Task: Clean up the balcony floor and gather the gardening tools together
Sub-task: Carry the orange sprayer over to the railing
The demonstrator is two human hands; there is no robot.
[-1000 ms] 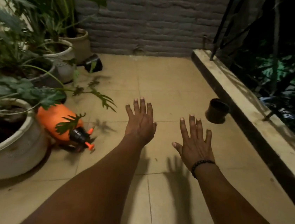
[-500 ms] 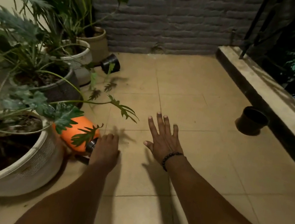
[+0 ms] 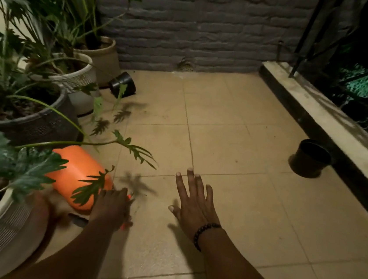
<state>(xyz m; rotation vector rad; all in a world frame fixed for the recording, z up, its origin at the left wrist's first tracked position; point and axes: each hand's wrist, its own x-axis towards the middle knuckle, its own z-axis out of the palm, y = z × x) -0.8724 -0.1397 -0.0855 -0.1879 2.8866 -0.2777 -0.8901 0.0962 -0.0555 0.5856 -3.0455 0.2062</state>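
An orange spray bottle [image 3: 76, 173] lies on its side on the tiled floor [image 3: 235, 145], beside a big white planter [image 3: 0, 233] and partly under a leaf. My left hand [image 3: 111, 209] covers the bottle's black head, its fingers curled round it; the orange nozzle tip peeks out by the hand. My right hand [image 3: 194, 202] hovers over the tiles to the right with fingers spread, holding nothing. A small black pot [image 3: 122, 84] lies tipped over near the back planters. Another black pot [image 3: 310, 158] stands upright by the right ledge.
Several potted plants line the left side, among them a dark planter [image 3: 43, 121] and a white ribbed one [image 3: 79, 81]. A grey brick wall [image 3: 191, 25] closes the back. A raised concrete ledge [image 3: 331, 124] with a railing runs along the right.
My left hand has dropped left onto the spray bottle's head and closed round it. My right hand stayed spread and drifted lower left. The view has turned towards the plants.
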